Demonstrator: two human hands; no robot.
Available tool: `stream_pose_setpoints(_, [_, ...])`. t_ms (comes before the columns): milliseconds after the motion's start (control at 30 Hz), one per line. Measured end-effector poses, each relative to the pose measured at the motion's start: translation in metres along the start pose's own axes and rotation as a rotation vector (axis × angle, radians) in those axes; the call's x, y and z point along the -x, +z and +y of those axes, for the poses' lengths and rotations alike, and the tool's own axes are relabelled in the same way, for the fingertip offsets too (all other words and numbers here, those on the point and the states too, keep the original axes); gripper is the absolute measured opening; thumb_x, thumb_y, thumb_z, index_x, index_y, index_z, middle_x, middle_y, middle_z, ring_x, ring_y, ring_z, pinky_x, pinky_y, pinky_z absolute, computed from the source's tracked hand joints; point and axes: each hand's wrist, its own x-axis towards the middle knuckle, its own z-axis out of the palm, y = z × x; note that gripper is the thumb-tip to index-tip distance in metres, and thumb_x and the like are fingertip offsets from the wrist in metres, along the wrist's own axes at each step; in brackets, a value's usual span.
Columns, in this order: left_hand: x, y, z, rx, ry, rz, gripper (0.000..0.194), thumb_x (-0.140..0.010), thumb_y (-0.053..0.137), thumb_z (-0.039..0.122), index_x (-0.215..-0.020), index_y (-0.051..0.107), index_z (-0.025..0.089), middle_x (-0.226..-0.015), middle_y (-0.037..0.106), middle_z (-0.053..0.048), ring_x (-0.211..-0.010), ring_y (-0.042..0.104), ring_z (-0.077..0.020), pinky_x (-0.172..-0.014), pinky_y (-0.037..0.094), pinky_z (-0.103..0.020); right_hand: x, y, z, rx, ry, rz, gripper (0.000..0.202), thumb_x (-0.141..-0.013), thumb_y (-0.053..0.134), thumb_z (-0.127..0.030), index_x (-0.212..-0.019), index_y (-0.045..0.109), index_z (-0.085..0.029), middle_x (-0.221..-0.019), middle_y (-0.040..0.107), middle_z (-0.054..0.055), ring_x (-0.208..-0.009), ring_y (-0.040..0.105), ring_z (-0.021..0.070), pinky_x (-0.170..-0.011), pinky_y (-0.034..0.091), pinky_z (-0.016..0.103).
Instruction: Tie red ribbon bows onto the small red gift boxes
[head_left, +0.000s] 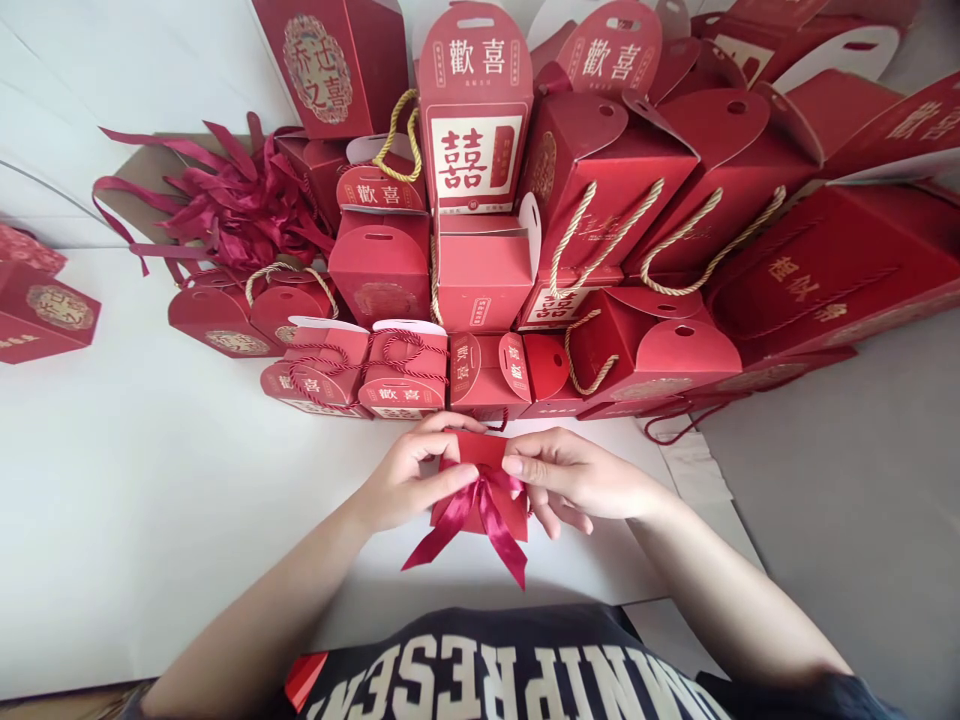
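A small red box [472, 515] rests on the white table in front of me. A shiny crimson ribbon [504, 535] is tied at its top, its two tails hanging over the near side. My left hand [415, 475] is at the box's left, thumb and fingers closed on the ribbon near the knot. On the other side, my right hand [574, 475] pinches the ribbon's right loop between thumb and forefinger, while its lower fingers hang loosely beside the box.
Stacked red gift boxes [484, 275], several with rope handles, line the back of the white table [187, 470]. Loose crimson ribbons [240, 205] spill from an open carton at the back left. Another red box [49, 310] stands at the far left.
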Motion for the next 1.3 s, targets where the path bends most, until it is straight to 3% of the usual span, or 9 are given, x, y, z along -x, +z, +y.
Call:
stream_pose_setpoints(100, [0.000,-0.003,-0.001,0.036,-0.032,0.001,0.038,-0.097,0.049,0.034,-0.064,0.049,0.015,-0.123,0.057,-0.009,-0.083,0.061,-0.0153,-0.071,0.046,-0.030,0.000,0.001,0.004,0.104,-0.039,0.063,0.036,-0.097,0.052,-0.050,-0.082,0.055,-0.017,-0.052,0.061,-0.005,-0.032,0.040,0.0028,-0.032,0.032,0.012])
stream_pose_setpoints(267, [0.001,0.002,-0.002,-0.027,0.013,0.114,0.039,-0.098,0.048,0.030,-0.061,0.045,0.015,-0.117,0.059,-0.008,-0.096,0.060,-0.0191,-0.080,0.043,-0.031,-0.001,0.003,0.017,0.158,-0.158,0.114,0.034,-0.099,0.050,-0.044,-0.079,0.054,-0.017,-0.052,0.060,-0.005,-0.036,0.040,0.0023,-0.038,0.033,0.013])
stream_pose_setpoints(500, [0.004,0.013,-0.010,-0.072,0.077,0.269,0.038,-0.098,0.046,0.027,-0.062,0.041,0.017,-0.111,0.059,-0.006,-0.083,0.056,-0.0153,-0.076,0.043,-0.031,-0.003,-0.001,0.038,0.055,-0.225,0.145,0.035,-0.097,0.053,-0.046,-0.078,0.054,-0.017,-0.049,0.054,-0.006,-0.036,0.039,0.0038,-0.038,0.031,0.016])
stream_pose_setpoints(800, [0.003,0.016,-0.018,-0.092,0.052,0.336,0.041,-0.097,0.046,0.036,-0.060,0.045,0.017,-0.108,0.058,-0.008,-0.095,0.057,-0.0202,-0.084,0.047,-0.033,-0.010,-0.005,0.057,-0.165,-0.234,0.135,0.037,-0.094,0.057,-0.048,-0.074,0.052,-0.018,-0.043,0.041,-0.009,-0.034,0.036,0.0062,-0.039,0.029,0.020])
stream_pose_setpoints(900, [0.002,0.012,-0.016,-0.085,0.059,0.293,0.044,-0.097,0.046,0.036,-0.058,0.046,0.017,-0.108,0.060,-0.009,-0.093,0.058,-0.0200,-0.086,0.048,-0.034,-0.012,-0.004,0.060,-0.169,-0.295,0.182,0.034,-0.094,0.059,-0.046,-0.077,0.054,-0.017,-0.049,0.038,-0.009,-0.041,0.031,0.0056,-0.043,0.026,0.021])
stream_pose_setpoints(1033, [0.002,0.007,-0.011,-0.050,0.028,0.176,0.043,-0.095,0.050,0.036,-0.058,0.056,0.014,-0.119,0.059,-0.010,-0.079,0.062,-0.0164,-0.070,0.052,-0.032,-0.002,0.004,0.057,-0.061,-0.349,0.466,0.024,-0.096,0.056,-0.044,-0.103,0.054,-0.021,-0.069,0.043,-0.005,-0.056,0.039,0.0092,-0.054,0.032,0.022])
stream_pose_setpoints(1100, [0.003,0.005,-0.008,-0.003,-0.009,0.119,0.042,-0.095,0.050,0.037,-0.062,0.062,0.014,-0.126,0.057,-0.010,-0.071,0.061,-0.0133,-0.055,0.050,-0.028,0.005,0.009,0.053,0.121,-0.327,0.612,0.023,-0.098,0.051,-0.044,-0.095,0.054,-0.021,-0.076,0.049,-0.001,-0.066,0.046,0.0126,-0.061,0.037,0.025])
stream_pose_setpoints(1167, [0.003,0.006,-0.007,0.030,-0.020,0.092,0.042,-0.096,0.049,0.037,-0.064,0.063,0.014,-0.129,0.056,-0.010,-0.071,0.063,-0.0132,-0.049,0.047,-0.026,0.011,0.013,0.050,0.344,-0.297,0.679,0.028,-0.099,0.049,-0.044,-0.086,0.055,-0.020,-0.083,0.054,0.003,-0.076,0.050,0.0163,-0.070,0.040,0.028])
stream_pose_setpoints(1300, [0.002,0.012,-0.007,-0.050,0.035,0.162,0.041,-0.094,0.053,0.035,-0.058,0.056,0.015,-0.121,0.062,-0.011,-0.097,0.064,-0.0226,-0.075,0.052,-0.032,0.015,0.016,0.045,0.483,-0.260,0.606,0.031,-0.097,0.052,-0.045,-0.080,0.054,-0.020,-0.082,0.056,0.003,-0.078,0.051,0.0173,-0.074,0.040,0.028])
